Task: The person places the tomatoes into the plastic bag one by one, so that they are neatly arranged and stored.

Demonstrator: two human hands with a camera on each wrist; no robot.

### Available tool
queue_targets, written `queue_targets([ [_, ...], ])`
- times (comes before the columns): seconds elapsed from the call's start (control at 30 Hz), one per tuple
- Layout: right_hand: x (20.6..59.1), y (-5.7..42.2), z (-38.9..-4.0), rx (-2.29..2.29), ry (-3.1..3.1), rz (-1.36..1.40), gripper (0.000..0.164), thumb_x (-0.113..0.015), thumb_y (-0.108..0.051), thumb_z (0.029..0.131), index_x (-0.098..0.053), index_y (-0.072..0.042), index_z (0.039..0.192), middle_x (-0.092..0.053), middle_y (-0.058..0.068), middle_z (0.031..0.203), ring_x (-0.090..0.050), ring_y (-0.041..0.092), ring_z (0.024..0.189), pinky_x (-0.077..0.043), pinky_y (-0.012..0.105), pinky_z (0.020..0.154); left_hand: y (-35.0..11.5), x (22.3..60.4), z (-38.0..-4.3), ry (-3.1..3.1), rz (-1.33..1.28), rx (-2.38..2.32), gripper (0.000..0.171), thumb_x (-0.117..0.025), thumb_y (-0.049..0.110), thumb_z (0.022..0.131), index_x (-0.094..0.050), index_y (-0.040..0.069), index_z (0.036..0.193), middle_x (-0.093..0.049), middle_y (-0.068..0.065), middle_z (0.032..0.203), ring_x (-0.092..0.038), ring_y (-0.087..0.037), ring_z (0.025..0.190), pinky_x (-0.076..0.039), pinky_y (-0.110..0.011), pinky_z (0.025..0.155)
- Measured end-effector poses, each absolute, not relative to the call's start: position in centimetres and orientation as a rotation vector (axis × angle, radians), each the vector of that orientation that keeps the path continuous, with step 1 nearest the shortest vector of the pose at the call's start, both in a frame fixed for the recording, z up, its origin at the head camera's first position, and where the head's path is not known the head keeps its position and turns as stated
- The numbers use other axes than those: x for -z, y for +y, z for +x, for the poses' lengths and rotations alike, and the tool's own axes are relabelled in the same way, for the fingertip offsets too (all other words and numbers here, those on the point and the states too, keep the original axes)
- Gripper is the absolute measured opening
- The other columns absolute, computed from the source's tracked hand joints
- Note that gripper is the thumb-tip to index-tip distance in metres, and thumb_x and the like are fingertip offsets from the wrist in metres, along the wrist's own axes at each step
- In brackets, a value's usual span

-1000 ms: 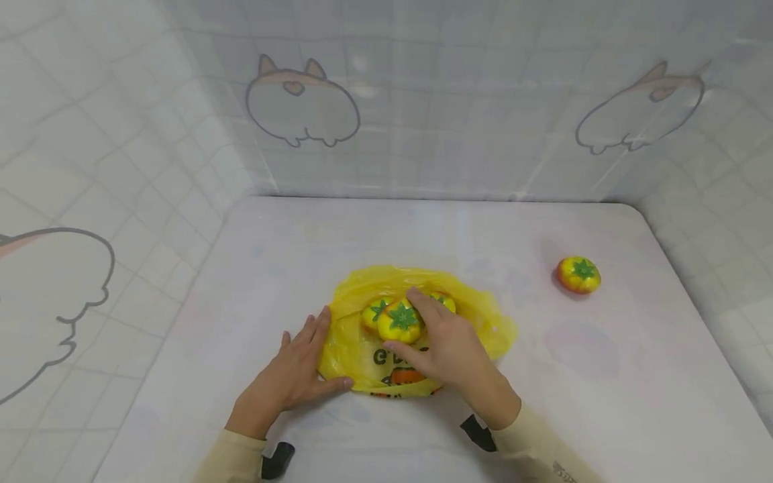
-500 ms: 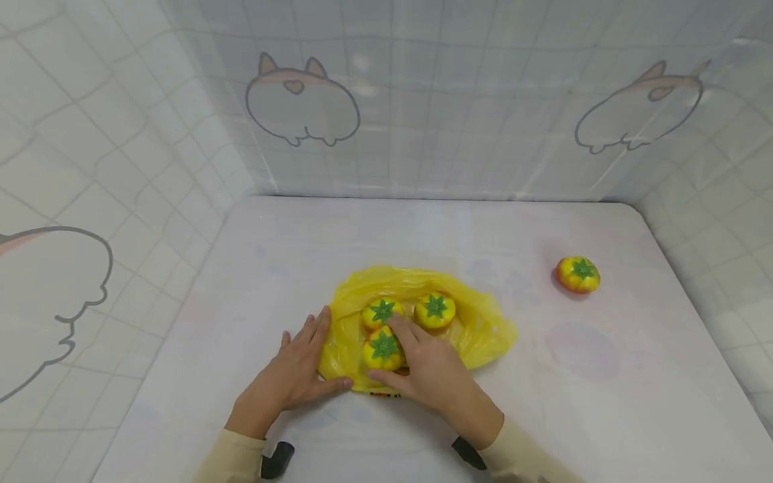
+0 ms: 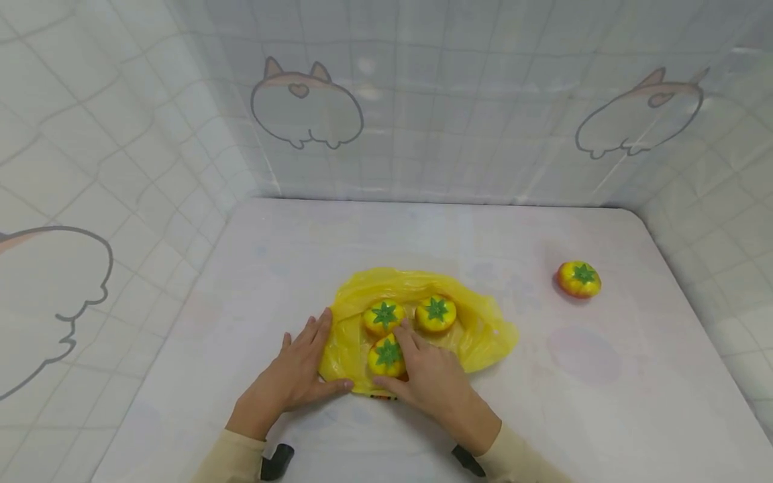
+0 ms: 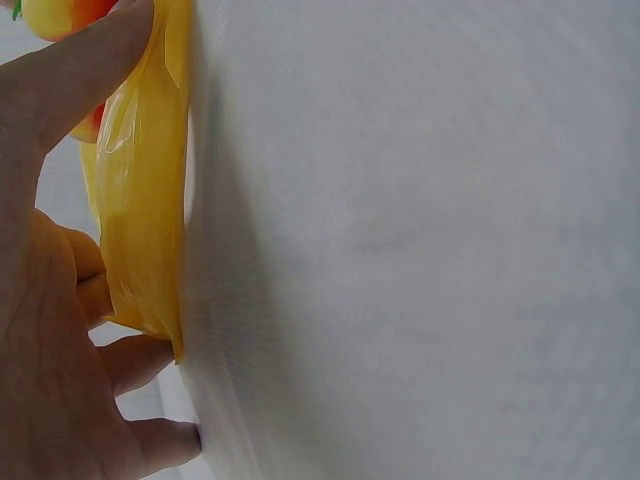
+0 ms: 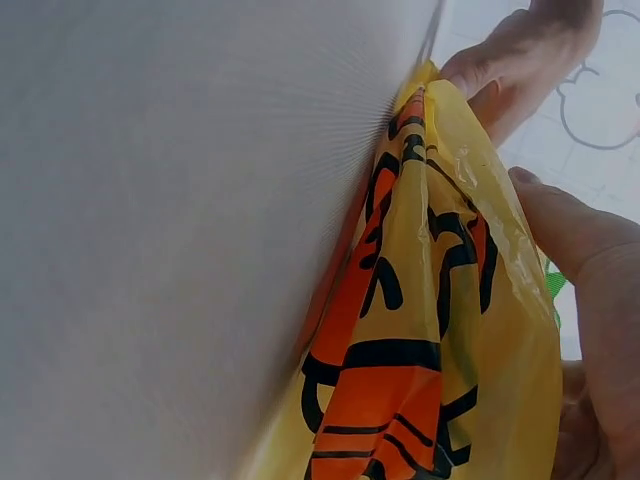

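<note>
A yellow plastic bag [image 3: 483,332] lies spread open on the table, with three yellow-and-red fruits with green star-shaped tops inside. Nearest me is the front fruit [image 3: 385,355]; behind it sit the back-left fruit [image 3: 383,316] and the back-right fruit [image 3: 435,313]. My right hand [image 3: 437,376] holds the front fruit between thumb and fingers, partly covering it. At the bag's left edge my left hand [image 3: 290,376] lies with fingers spread, its thumb touching the front rim. Black and orange print marks the bag's front side [image 5: 400,350] in the right wrist view.
A fourth similar fruit [image 3: 578,279] stands alone on the white table [image 3: 604,402], toward the far right. Pale tiled sheets with cartoon animal drawings, such as the rear sheet [image 3: 453,121], enclose the table at the back and both sides.
My right hand has lowered the front fruit toward me and to the left inside the bag, uncovering the back-right fruit. Lately it has moved only slightly. My left hand has stayed put.
</note>
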State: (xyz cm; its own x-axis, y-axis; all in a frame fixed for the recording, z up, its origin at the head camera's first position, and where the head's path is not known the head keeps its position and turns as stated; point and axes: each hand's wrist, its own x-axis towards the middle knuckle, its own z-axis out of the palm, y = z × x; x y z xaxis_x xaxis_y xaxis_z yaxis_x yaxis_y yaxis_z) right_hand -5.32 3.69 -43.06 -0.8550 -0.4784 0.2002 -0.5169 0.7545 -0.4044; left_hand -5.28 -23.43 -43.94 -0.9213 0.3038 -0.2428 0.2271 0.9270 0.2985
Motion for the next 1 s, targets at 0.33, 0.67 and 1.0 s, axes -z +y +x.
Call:
queue_targets([
  [0.33,43.2,2.9,-5.6,-0.735,-2.943,0.856,0.090,-0.080,-0.060,0.082,-0.049,0.002,0.140,-0.055,-0.003,0.063,-0.060,0.015,0.054,-0.055,0.030,0.053,-24.2,43.6,-4.7,2.810,0.343,-0.388,0.129,-0.065,0.080,0.080,-0.007,0.003,0.165,-0.017,-0.018,0.170,-0.023,-0.044,0.154,-0.023,-0.078,0.112],
  [0.67,43.3,3.1,-6.1,-0.746,-3.007,0.819,0.091,-0.080,-0.060,0.082,-0.048,0.002,0.140,-0.051,-0.003,0.061,-0.063,0.019,0.056,-0.058,0.034,0.056,-24.1,43.9,-5.3,2.801,0.377,-0.416,0.129,-0.063,0.082,0.080,-0.006,0.003,0.165,-0.016,-0.018,0.171,-0.022,-0.043,0.154,-0.022,-0.076,0.113],
  [1.0,43.4,3.5,-5.9,-0.728,-2.986,0.812,0.090,-0.077,-0.063,0.082,-0.050,0.001,0.140,-0.061,0.003,0.068,-0.065,0.020,0.056,-0.058,0.033,0.054,-23.8,44.4,-5.7,2.789,0.397,-0.406,0.130,-0.063,0.083,0.079,-0.006,0.004,0.165,-0.016,-0.018,0.171,-0.023,-0.043,0.155,-0.023,-0.076,0.113],
])
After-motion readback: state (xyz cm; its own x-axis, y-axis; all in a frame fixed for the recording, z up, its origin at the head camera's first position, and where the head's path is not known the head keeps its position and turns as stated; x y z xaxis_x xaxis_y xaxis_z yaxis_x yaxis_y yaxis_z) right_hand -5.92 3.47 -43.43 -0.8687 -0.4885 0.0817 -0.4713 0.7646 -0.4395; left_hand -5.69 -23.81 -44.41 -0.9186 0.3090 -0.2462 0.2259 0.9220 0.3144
